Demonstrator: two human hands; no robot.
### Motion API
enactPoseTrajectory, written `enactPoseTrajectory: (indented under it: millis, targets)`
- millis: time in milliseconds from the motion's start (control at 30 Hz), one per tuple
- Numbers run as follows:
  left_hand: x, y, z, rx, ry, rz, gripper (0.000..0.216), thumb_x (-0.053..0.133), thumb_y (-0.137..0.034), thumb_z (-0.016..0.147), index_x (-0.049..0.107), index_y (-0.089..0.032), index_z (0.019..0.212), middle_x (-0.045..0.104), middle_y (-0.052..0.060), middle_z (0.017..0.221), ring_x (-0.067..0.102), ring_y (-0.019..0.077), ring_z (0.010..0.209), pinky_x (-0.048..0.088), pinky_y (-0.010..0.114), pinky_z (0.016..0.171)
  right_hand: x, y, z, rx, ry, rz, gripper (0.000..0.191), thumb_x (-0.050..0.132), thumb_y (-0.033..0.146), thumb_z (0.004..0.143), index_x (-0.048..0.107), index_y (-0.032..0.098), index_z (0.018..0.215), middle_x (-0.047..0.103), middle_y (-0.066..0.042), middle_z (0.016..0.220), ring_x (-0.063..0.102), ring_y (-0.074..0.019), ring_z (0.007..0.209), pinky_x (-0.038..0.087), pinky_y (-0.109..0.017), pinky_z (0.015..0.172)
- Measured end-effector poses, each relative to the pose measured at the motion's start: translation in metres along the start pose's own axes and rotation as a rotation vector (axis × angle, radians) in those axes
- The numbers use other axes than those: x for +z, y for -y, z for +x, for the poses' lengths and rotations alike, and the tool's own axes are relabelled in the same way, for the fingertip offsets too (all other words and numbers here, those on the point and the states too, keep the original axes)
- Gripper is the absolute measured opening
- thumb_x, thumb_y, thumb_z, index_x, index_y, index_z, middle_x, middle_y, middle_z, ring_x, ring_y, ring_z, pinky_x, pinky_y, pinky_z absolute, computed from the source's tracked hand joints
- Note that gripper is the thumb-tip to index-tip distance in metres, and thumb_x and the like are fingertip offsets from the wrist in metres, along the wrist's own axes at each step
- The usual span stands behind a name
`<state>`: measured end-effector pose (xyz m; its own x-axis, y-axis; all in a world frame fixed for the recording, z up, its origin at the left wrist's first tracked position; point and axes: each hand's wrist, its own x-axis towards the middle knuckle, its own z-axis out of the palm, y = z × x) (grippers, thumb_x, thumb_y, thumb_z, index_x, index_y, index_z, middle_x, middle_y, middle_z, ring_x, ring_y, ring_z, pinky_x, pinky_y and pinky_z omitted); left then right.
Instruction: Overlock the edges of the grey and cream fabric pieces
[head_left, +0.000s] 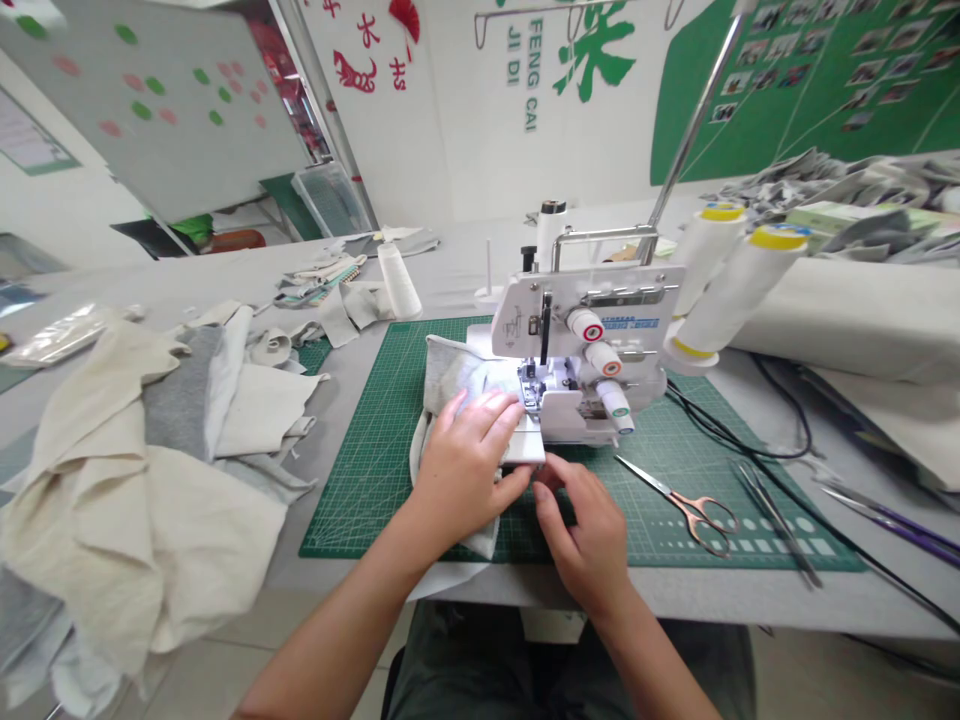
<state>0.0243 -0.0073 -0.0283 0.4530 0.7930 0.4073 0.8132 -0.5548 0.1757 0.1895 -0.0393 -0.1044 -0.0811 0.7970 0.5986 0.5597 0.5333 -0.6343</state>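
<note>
At the near edge, the person's dark trousers (465, 665) show below the table; at near left, a heap of cream and grey cloth (217, 540) spills over the table's edge. The right hand (589, 525) is curled, its thumb and forefinger close together just beside the near corner of the machine's flat white plate (529, 447); whether they pinch anything cannot be told. The left hand (469, 450) lies palm down with fingers extended, on a folded grey fabric piece (448, 368). This piece is at the left side of the white sewing machine (570, 300), reaching to the lit needle area, with a part emerging on the near side of the hand. To the right, scissors (670, 492) with copper-coloured handles and tweezers (780, 525) lie on the green cutting mat (360, 470); a purple-handled tool (900, 522) lies farther right. The machine stands on the mat, its thread knobs facing near. Beyond, a white thread cone (400, 280) stands at left, tilted in view, and yellow-capped cones (757, 290) stand at right. Fabric scraps (862, 185) are piled at far right, before a wall (480, 130) with green lettering.
</note>
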Motion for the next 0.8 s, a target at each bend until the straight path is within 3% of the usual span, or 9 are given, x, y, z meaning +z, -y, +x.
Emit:
enactPoseTrajectory:
  millis: [800]
  targets:
    - [-0.0013,-0.0023,0.0002,-0.016,0.012,0.029,0.055,0.06,-0.032,0.087,0.048,-0.015,0.138,0.052,0.01,0.145,0.043,0.0253,0.137,0.024,0.047,0.119,0.0026,0.0004,-0.0015,0.05,0.038,0.071,0.02,0.051,0.023,0.098,0.062,0.019,0.114,0.07,-0.008,0.098,0.064,-0.022,0.09,0.048,-0.035,0.079]
